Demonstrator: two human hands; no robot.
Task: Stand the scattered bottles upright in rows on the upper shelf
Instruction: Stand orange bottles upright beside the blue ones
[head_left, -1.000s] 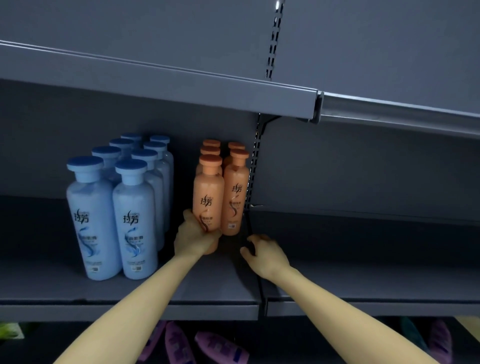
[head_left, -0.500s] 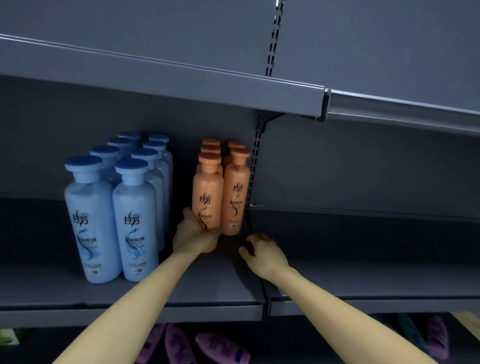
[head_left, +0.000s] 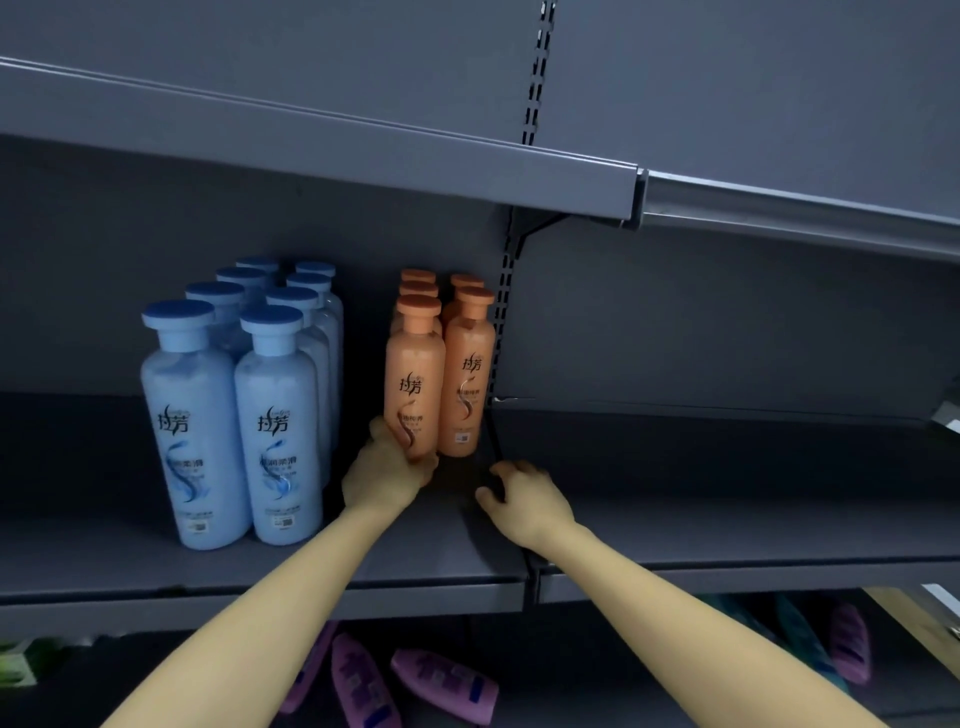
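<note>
My left hand (head_left: 387, 475) gripped the front orange bottle (head_left: 414, 384) low on its body, thumb up one side and fingers (head_left: 425, 461) wrapped round its foot. The bottle stood upright on the upper shelf (head_left: 156, 561), at the head of the left orange row. It was touching or just beside the neighbouring orange bottle (head_left: 469, 374), with more orange caps lined up behind both. My right hand (head_left: 524, 501) held nothing. Its fingers were loosely bent, with the tips resting on the shelf just in front of the right orange row, near the seam between the two shelf sections. Apart to the left, the blue bottles (head_left: 234, 415) stood in two tidy rows.

I took this for the setting-down step: the bottle was placed, but the grip was not yet let go. The next move called for easing my fingers off without rocking it. It might also need a small push back, since it seemed to stand a little forward of its neighbour. After that I would reach down to the lower shelf (head_left: 571, 675), where the purple bottles (head_left: 441, 693) lay on their sides, waiting to be stood up.
</note>
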